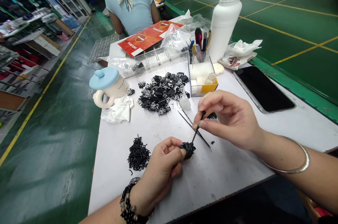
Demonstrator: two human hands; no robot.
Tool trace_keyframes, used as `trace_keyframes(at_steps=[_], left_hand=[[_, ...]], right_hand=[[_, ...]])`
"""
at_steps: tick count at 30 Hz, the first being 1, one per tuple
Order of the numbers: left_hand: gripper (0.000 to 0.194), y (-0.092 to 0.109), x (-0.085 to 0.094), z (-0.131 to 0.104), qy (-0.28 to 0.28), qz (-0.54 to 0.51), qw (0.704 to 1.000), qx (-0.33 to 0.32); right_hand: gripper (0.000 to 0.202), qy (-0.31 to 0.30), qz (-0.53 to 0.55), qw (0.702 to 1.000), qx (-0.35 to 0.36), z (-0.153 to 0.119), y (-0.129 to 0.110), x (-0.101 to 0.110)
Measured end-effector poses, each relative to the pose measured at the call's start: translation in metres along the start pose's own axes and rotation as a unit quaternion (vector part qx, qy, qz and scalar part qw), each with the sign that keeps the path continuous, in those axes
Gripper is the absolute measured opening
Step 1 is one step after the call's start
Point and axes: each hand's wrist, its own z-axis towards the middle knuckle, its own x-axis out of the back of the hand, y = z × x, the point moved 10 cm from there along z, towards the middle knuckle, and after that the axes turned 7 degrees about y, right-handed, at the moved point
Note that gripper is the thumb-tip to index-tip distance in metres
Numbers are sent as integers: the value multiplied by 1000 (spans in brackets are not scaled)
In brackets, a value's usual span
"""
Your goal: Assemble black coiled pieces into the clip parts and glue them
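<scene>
Between the thumb and fingers of my left hand (167, 160) is a small black part (188, 150), its details too small to make out. My right hand (227, 120) pinches a thin black stick (196, 132) with a rounded top end. The stick slants down and its lower tip meets the black part. Left of my left hand lies a heap of small curved black pieces (138, 154). Farther back is a larger pile of black parts with shiny metal bits (162, 92). Black tweezers (194, 127) rest on the table behind the part, partly hidden by my right hand.
A lidded mug (109, 81) and crumpled tissue (118, 110) stand at the left edge. Toward the back are a clear tool box (202, 88), a white bottle (224, 23) and a clear compartment tray (155, 56). A phone (265, 88) lies right. Another person (132, 5) sits ahead.
</scene>
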Motion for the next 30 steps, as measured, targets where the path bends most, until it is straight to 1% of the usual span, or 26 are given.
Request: trace_keyframes(at_steps=[9, 20, 25, 27, 28, 30], left_hand=[[31, 1, -1, -1, -1, 1, 1000, -7], [31, -1, 0, 0, -5, 8, 1000, -6], [30, 1, -2, -1, -10, 7, 1000, -7], [31, 1, -2, -1, -7, 2, 1000, -4], [31, 1, -2, -1, -5, -1, 1000, -3], [31, 0, -1, -1, -3, -2, 1000, -1]], right_hand=[[22, -2, -4, 1000, 3, -1, -3, -1], [22, 14, -16, 1000, 4, 0, -2, 3], [22, 5, -8, 1000, 1, -1, 0, 1], [22, 25, -10, 1000, 11, 2, -2, 10], [22, 49, -13, 998, 26, 5, -5, 18], [23, 130, -34, 988, 74, 11, -15, 45]])
